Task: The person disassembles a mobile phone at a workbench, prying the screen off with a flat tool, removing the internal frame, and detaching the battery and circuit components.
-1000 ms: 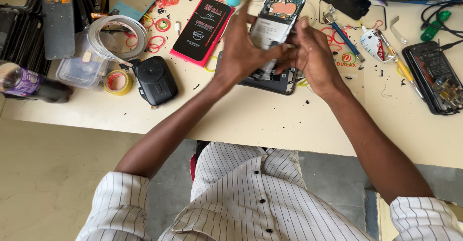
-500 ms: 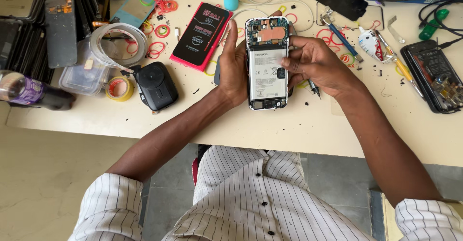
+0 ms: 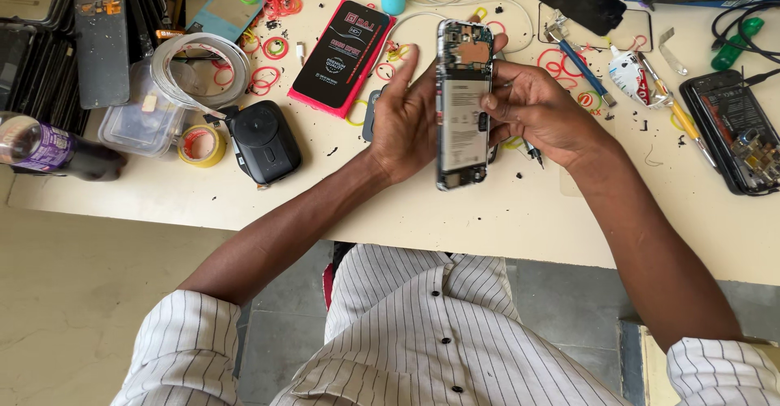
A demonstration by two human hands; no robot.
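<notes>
Back cover off and internals exposed, the opened phone [image 3: 463, 105] is held tilted above the cluttered table [image 3: 520, 219], left hand [image 3: 406, 121] bracing its edge, right hand [image 3: 536, 113] gripping the opposite side; reassembly appears outstanding.

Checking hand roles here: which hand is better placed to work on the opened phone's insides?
Probably right: the right hand has fingertips on the opened phone at its edge, while the left hand supports it from behind.
</notes>
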